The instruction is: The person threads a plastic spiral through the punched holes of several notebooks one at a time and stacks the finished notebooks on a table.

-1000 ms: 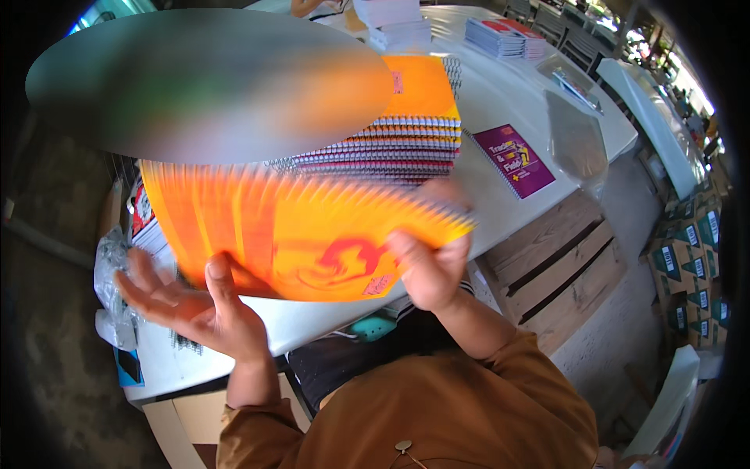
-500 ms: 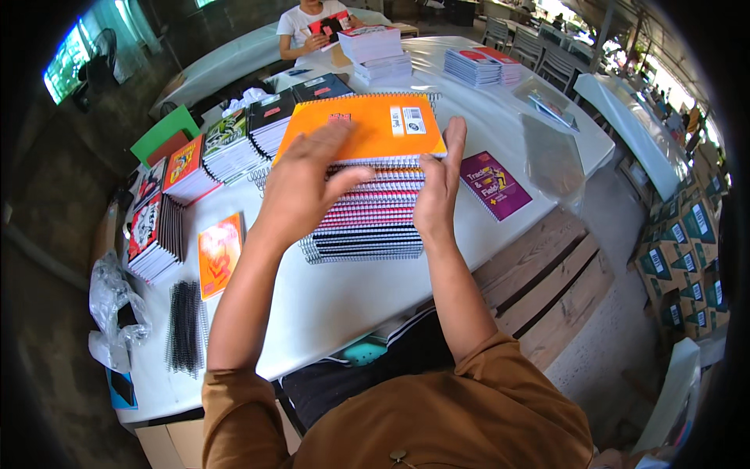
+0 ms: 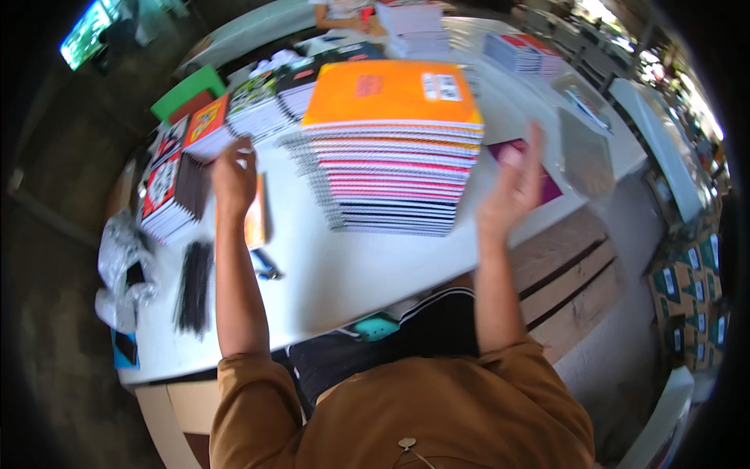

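A tall stack of spiral-bound notebooks stands in front of me, topped by an orange notebook with a white label. My right hand is off the stack's right side, fingers stretched and thumb apart, holding nothing. Partly hidden behind it is a purple notebook. To the left of the stack, my left hand is raised above a loose orange notebook. Its fingers look bent but are smeared by motion. Near my left forearm lies a small blue-handled tool.
More notebook stacks line the table's left side. Black wire spirals and a clear plastic bag lie at the near left. Across the table, a person's hand shows beside white stacks. A wooden pallet is right of the table.
Both hands have come away from the big stack, the left toward the left and the right toward the right. The blue-handled tool now shows. The whole view has shifted slightly.
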Tool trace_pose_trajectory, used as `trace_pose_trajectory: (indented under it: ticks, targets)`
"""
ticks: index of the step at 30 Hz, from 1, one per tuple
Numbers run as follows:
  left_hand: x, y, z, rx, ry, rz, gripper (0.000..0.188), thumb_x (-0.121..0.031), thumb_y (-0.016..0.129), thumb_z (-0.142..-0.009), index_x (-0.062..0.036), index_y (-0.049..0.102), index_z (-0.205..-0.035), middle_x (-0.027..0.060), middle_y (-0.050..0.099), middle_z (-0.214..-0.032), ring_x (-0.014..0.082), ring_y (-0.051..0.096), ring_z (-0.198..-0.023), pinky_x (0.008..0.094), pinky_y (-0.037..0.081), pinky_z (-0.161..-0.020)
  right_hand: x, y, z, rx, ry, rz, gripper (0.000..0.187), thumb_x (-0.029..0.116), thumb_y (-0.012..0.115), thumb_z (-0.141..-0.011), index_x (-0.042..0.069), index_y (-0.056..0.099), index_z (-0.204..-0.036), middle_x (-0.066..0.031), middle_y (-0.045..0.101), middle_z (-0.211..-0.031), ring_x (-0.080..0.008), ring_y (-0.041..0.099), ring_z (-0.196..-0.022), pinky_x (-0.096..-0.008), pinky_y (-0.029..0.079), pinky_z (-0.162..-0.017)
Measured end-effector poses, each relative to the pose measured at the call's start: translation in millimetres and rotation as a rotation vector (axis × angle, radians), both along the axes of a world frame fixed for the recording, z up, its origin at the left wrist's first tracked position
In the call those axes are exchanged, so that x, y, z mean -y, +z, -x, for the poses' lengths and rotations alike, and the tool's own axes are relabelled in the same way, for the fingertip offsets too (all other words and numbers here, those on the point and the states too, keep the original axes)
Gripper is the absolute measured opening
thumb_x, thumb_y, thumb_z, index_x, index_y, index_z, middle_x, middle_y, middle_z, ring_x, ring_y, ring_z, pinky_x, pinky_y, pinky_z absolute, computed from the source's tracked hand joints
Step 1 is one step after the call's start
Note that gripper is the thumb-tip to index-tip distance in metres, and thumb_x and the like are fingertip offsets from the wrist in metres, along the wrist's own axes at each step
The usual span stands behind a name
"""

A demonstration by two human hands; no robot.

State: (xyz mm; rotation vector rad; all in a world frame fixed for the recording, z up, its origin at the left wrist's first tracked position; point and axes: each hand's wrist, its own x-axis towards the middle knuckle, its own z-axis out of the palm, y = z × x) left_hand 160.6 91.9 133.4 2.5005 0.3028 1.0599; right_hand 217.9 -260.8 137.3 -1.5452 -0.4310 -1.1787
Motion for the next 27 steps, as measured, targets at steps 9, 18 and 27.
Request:
trace_pose_trajectory:
  ticks: [9,18,27]
  targets:
    - [-41,-120,99,-0.473,-0.175,-0.225,0.037,-0.007,0.053,-0.079,0.001,0.051,-0.115,0.0198,0.056,-0.114,0.0338,0.053,-0.107,0.0395,0.044,-0.09,-45,-82,93,-0.378,0.684,0.016,0.042,0.01,0.047,-0.088,-0.008,0.042,-0.126,-0.02,0.045,-0.129,-0.0276,0.041,-0.122,-0.0383,0.027,-0.103]
    - [128,-69,138,-0.198,-0.252,0.102,0.028,-0.007,0.059,-0.079,-0.0024,0.058,-0.106,0.0182,0.064,-0.079,0.0315,0.064,-0.072,0.0354,0.05,-0.063,-123,-120,128,-0.975,1.581,-0.384,0.062,0.022,0.061,-0.085,-0.001,0.03,-0.134,-0.0126,0.042,-0.13,-0.0167,0.04,-0.119,-0.031,0.036,-0.095]
    - [79,-84,156,0.027,-0.204,0.763,0.052,0.014,0.045,-0.064,-0.0013,0.045,-0.114,0.0077,0.051,-0.107,0.0176,0.05,-0.1,0.0284,0.038,-0.089,-57,-76,88,-0.547,1.215,0.326,0.019,0.004,0.062,-0.082,-0.005,0.06,-0.099,-0.0121,0.065,-0.098,-0.0122,0.061,-0.089,-0.024,0.049,-0.077]
